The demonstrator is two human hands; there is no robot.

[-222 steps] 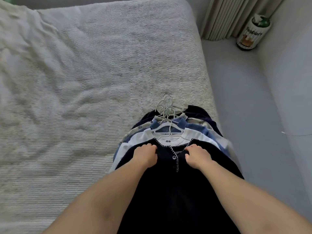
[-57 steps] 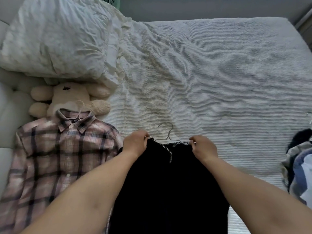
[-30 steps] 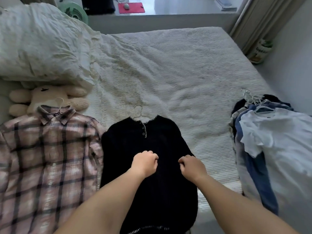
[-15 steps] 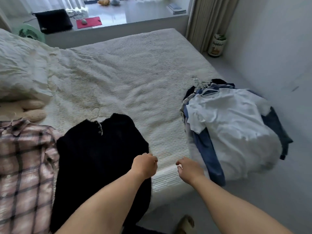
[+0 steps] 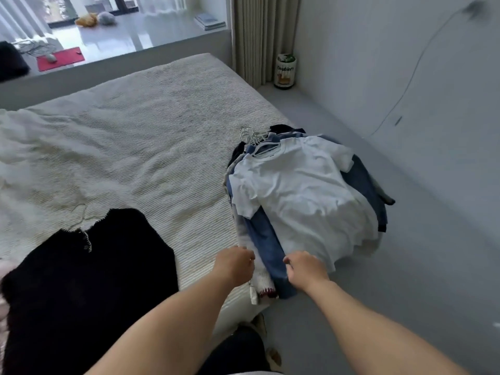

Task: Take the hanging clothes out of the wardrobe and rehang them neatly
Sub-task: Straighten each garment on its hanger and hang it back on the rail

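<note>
Black cardigan [image 5: 89,277] on its hanger lies flat at the bed's [image 5: 151,136] near edge. Left hand [image 5: 236,265] and right hand [image 5: 307,270], fingers loosely curled and holding nothing, hover by the heap of hung clothes [image 5: 273,250] at the near right corner, white T-shirt [image 5: 300,196] uppermost. Lifting it by the hem could snag the bunched hanger hooks [image 5: 250,136] and drag the overhanging heap to the floor.
</note>
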